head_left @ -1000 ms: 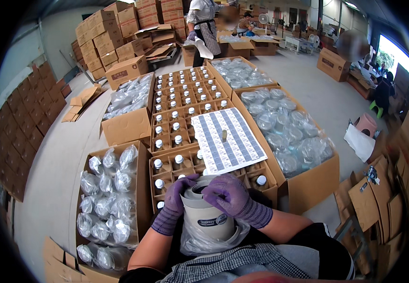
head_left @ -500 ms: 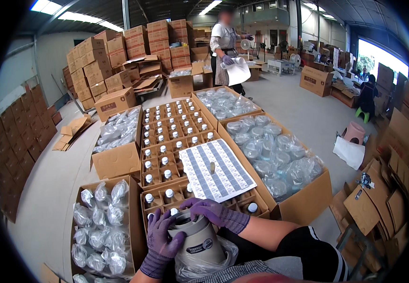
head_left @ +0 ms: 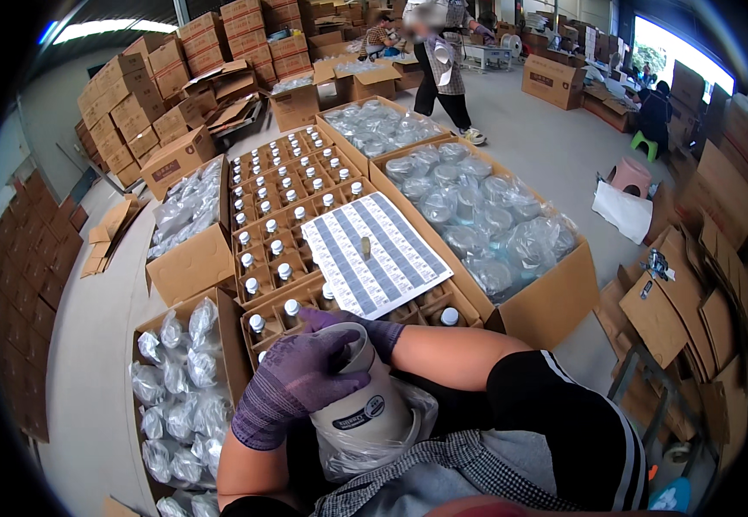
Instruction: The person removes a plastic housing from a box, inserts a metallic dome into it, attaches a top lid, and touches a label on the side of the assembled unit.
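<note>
A grey container [head_left: 358, 405] partly hides the person's right hand [head_left: 384, 334]; a sheet [head_left: 383, 258] bears print too small to read, the head [head_left: 426, 19] of a co-worker [head_left: 453, 79] is blurred, and the lower edge cuts off a carton [head_left: 234, 340]

Obstacles beyond hands [head_left: 296, 375]: bottles [head_left: 292, 308], sheet [head_left: 395, 258]

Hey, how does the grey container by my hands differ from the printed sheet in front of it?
The grey container is round and hollow; the printed sheet is flat. The container is mostly plain grey with a dark oblong mark, the sheet white with blue-grey bands. Your left hand is on the container, while the sheet lies over white-capped bottles. Both carry printing.
</note>
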`<move>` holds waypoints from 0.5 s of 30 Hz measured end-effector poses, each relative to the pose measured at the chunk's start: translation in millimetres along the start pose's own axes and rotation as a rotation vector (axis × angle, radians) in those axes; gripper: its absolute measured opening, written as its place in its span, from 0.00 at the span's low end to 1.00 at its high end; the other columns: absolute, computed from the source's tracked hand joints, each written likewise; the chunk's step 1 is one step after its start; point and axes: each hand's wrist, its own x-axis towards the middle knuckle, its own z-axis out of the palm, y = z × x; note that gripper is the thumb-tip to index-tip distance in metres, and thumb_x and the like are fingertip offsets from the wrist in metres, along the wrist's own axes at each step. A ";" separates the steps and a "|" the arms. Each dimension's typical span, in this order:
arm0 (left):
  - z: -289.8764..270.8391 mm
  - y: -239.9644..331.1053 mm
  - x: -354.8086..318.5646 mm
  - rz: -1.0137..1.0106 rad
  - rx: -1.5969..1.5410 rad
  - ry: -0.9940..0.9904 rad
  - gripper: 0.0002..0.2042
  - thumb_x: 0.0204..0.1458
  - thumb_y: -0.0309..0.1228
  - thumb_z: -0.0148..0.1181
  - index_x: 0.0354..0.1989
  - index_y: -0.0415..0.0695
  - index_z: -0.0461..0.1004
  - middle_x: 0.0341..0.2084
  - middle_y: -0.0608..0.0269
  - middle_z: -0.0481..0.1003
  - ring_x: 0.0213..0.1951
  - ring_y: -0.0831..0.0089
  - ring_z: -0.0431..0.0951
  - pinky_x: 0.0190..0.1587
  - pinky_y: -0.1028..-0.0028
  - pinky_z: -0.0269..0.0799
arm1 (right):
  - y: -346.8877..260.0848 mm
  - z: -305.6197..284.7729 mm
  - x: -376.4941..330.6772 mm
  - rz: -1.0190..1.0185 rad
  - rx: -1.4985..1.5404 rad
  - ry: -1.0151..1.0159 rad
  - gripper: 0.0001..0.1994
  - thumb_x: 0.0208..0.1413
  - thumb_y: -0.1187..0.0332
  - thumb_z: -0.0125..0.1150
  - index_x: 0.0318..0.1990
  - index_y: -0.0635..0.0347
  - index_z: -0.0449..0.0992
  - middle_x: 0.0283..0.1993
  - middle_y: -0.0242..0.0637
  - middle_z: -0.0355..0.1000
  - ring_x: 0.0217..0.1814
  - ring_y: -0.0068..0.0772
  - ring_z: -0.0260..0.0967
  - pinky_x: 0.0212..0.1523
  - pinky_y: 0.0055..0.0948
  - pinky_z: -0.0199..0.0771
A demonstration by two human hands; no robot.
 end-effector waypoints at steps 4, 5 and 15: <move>1.6 -11.2 -19.1 -0.073 -0.291 0.078 0.20 0.50 0.40 0.67 0.46 0.36 0.81 0.32 0.55 0.82 0.35 0.71 0.83 0.41 0.73 0.77 | -42.7 35.7 -69.7 -0.679 -0.071 0.151 0.22 0.69 0.50 0.51 0.42 0.64 0.78 0.38 0.36 0.75 0.39 0.25 0.72 0.46 0.27 0.74; -1.3 -27.2 -25.1 -0.073 -0.436 0.058 0.18 0.51 0.39 0.65 0.43 0.36 0.81 0.32 0.54 0.82 0.35 0.67 0.83 0.42 0.70 0.77 | -49.4 49.6 -92.3 -0.912 -0.308 0.136 0.21 0.69 0.52 0.52 0.42 0.65 0.77 0.39 0.37 0.75 0.41 0.26 0.72 0.47 0.27 0.73; 48.4 -87.3 -28.8 0.242 -0.600 0.362 0.38 0.50 0.64 0.57 0.41 0.31 0.80 0.46 0.43 0.80 0.51 0.49 0.81 0.65 0.55 0.65 | -40.4 66.2 -115.1 -0.778 -0.771 0.085 0.11 0.61 0.63 0.65 0.32 0.60 0.77 0.41 0.39 0.75 0.45 0.35 0.74 0.50 0.36 0.73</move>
